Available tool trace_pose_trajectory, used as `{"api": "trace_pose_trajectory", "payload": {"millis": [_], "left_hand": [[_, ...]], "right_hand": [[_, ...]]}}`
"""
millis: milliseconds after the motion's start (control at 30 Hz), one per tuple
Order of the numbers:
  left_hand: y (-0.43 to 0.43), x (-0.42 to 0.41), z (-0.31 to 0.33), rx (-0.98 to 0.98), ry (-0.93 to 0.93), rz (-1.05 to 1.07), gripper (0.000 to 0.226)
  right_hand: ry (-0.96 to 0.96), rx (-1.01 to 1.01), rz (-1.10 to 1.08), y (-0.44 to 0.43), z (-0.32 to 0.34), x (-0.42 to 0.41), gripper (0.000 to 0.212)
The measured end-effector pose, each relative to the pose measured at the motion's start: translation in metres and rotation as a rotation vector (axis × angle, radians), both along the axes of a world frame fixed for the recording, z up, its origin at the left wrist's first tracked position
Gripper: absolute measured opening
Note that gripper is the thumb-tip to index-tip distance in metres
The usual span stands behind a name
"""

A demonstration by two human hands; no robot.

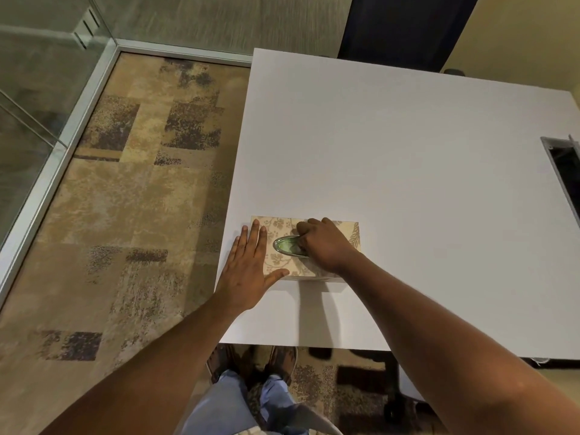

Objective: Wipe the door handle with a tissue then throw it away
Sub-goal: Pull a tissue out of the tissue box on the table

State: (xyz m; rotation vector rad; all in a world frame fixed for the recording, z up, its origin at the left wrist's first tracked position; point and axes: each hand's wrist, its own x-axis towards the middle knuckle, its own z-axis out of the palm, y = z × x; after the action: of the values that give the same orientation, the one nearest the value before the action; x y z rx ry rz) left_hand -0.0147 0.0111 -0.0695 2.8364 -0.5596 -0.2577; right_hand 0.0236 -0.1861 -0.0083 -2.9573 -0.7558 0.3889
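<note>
two hands on beige floral tissue box (282,229): left hand (251,265) flat, released; right hand (323,243) fingers curled into oval slot, grasp unclear.

White table (408,183) on patterned carpet (125,199)

Left hand (248,271) flat on tissue box (282,229); right hand (323,243) fingers in oval slot, white table (408,183).

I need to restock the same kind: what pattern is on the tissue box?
Beige with a paler leaf-and-vine print, on the tissue box, seen in the head view.
</note>
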Motion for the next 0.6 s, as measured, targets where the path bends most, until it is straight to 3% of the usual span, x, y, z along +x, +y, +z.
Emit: {"api": "trace_pose_trajectory", "payload": {"millis": [233,400,600], "left_hand": [[0.000,0.001,0.002,-0.001,-0.011,-0.006,0.097],[0.000,0.000,0.002,-0.002,-0.004,0.000,0.097],[-0.001,0.000,0.000,-0.018,0.004,0.003,0.097]], "right_hand": [[-0.024,0.019,0.073,-0.006,-0.003,-0.008,0.014],[0.023,0.175,-0.116,-0.011,-0.002,-0.015,0.025],[0.084,0.378,-0.226,-0.012,0.004,-0.018,0.004]]}}
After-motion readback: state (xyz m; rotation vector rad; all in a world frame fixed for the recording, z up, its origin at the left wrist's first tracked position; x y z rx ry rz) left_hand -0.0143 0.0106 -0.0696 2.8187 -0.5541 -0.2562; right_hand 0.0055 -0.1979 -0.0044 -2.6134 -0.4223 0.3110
